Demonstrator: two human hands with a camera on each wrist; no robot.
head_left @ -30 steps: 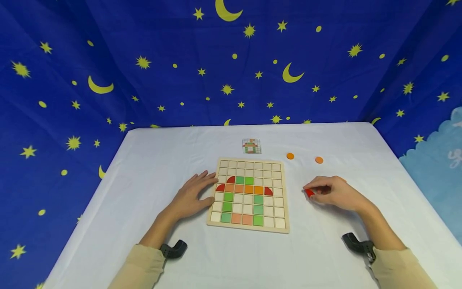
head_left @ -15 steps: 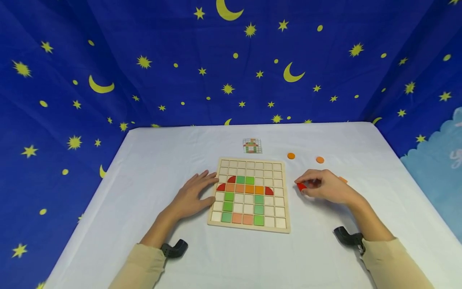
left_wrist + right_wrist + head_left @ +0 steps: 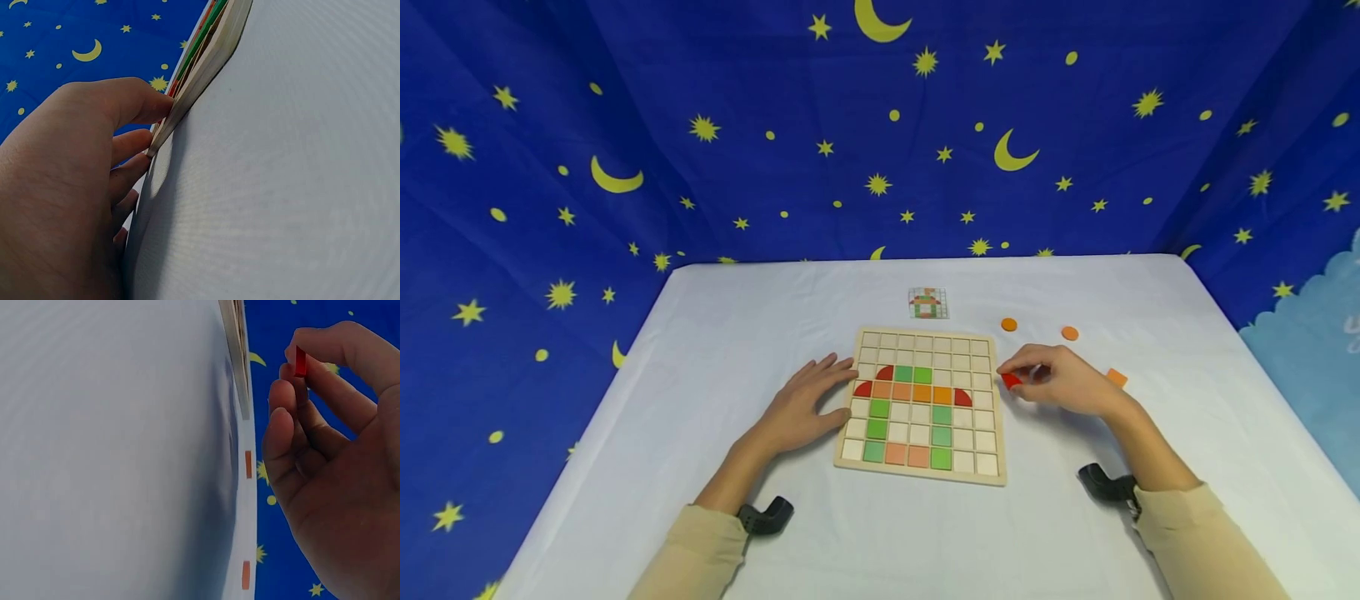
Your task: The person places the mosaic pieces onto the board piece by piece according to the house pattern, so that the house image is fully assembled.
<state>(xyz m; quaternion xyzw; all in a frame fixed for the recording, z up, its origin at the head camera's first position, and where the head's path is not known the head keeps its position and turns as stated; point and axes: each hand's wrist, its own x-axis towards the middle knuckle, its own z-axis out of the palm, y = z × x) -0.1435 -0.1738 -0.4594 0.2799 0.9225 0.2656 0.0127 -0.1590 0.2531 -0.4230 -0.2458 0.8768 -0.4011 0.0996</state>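
A wooden grid board [image 3: 921,481] lies on the white-covered table, with green, orange and red tiles set in several of its squares. My left hand [image 3: 805,404] rests at the board's left edge, fingers spread; in the left wrist view its thumb and fingertips touch the wooden rim [image 3: 209,72]. My right hand [image 3: 1063,379] pinches a red tile [image 3: 1011,380] between thumb and forefinger, just off the board's right edge. The right wrist view shows this red tile [image 3: 300,362] edge-on, held above the tablecloth.
A small card [image 3: 928,303] printed with a coloured grid pattern lies behind the board. Two round orange pieces, one disc [image 3: 1009,325] and another disc [image 3: 1070,333], lie at the back right. An orange square tile [image 3: 1117,377] is behind the right hand. A blue starry cloth [image 3: 880,133] surrounds the table.
My right hand has moved left towards the board with the red tile, uncovering the orange square tile behind it. My left hand has stayed at the board's edge.
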